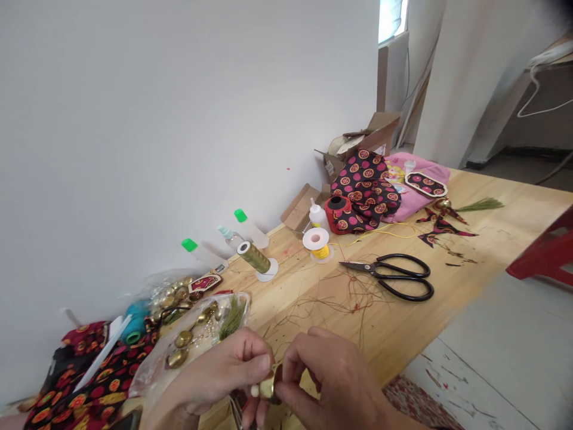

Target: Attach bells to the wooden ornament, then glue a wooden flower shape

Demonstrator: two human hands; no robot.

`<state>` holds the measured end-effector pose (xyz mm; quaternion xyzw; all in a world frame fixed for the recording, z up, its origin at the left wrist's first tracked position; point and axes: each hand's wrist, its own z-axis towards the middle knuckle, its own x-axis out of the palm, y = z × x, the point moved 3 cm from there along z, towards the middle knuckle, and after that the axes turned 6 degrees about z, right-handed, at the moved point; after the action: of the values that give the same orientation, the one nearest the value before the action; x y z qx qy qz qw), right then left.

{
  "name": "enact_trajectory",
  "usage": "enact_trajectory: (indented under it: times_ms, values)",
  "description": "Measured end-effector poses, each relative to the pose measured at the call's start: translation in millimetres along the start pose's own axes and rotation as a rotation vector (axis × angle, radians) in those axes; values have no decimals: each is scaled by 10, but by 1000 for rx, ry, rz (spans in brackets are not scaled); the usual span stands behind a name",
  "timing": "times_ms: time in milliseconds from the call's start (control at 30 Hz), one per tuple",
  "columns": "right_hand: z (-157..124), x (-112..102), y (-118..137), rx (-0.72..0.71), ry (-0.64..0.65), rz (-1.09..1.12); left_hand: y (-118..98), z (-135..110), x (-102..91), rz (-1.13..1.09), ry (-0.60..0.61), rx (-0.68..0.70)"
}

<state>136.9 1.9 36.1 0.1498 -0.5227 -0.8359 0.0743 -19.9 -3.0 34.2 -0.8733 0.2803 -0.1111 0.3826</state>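
Fingers (263,364) of the left hand (228,365) are clamped on a gold-coloured bell-like piece (268,387), held low between both hands, presumably to steady it. The right hand's fingers bunch against its rim; I cannot tell whether they grip it or some thread. A pale bead (255,390) shows at its other end. Beside the left hand I see a plastic bag (147,375) spread out, its round bells (183,339) exposed, likely for easy picking. Scissors (398,276) lie across the table (290,280) near the right hand (333,373), probably for handy reach. Beyond, an olive thread spool (256,260) and a yellow thread spool (319,249) stand on their flanges, perhaps so thread draws off freely. My view loses the piece's inside behind fingers, the forearms at the bottom edge, and part of a red stool (546,257) at the right.
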Motion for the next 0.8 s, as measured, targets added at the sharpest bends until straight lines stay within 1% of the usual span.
enact_trajectory:
  times_ms: [100, 167, 267, 367, 433, 500, 600, 700, 800]
  values:
    - [11, 7, 1, 3, 5, -45, 15, 0, 14, -1, 19, 6]
    - [13, 9, -5, 20, 28, -38, 17, 11, 24, -31, 30, 22]
    - [5, -23, -25, 61, 65, 27, 25, 31, 26, -104, 43, 50]
    - [-13, -102, -56, 99, 81, 122, 47, 36, 11, -188, 40, 72]
    - [-26, -154, -73, 88, 96, 156, 63, 33, 5, -230, 35, 81]
    - [-33, -184, -78, 33, 117, 131, 71, 34, 5, -257, 36, 93]
    - [-32, -177, -56, -112, 135, 7, 70, 50, 14, -281, 36, 110]
    - [-17, -131, -8, -244, 111, -169, 67, 64, 22, -274, 39, 114]
    - [-2, -89, 45, -329, 73, -328, 60, 58, 28, -241, 45, 108]
